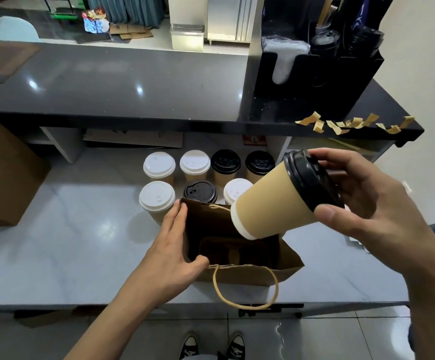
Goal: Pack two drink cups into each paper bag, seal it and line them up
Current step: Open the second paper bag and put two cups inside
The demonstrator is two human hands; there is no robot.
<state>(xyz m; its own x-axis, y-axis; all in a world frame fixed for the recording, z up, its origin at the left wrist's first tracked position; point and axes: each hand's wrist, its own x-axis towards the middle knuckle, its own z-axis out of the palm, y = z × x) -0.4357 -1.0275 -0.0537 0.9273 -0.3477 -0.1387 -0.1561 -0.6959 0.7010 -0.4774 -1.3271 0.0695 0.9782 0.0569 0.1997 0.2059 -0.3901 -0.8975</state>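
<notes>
no legible text, dark marks on cardboard sheet (133, 138) under the counter too blurred to read

I am seeing a tan cup (271, 201) wearing a black lid (311, 179), a brown bag (286, 258), and a grey counter (81, 245).
</notes>
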